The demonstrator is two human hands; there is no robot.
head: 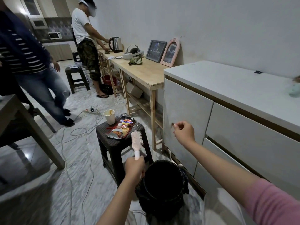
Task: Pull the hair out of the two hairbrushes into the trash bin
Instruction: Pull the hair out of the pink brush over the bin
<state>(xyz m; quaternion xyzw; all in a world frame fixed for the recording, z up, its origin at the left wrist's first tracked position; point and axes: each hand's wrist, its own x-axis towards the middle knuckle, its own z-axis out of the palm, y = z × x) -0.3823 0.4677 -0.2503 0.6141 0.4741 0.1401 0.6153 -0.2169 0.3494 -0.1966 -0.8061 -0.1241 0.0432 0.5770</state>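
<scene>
Both hands are busy: the left hand (134,166) grips the pink hairbrush (137,141) by its stiff, light handle, near the trash bin (162,185); the right hand (184,131) pinches a wispy hair tuft (172,124), easily dropped, right of the stool (120,135).

Domestic kitchen-dining room: tiled backsplash with microwave (54,35), electric kettle (116,44) on wooden counter (146,70), white cabinets (227,111), marble floor (78,159).

Left hand (134,166) curled low in a grip; right hand (184,131) raised, fingertips pinched.
</scene>
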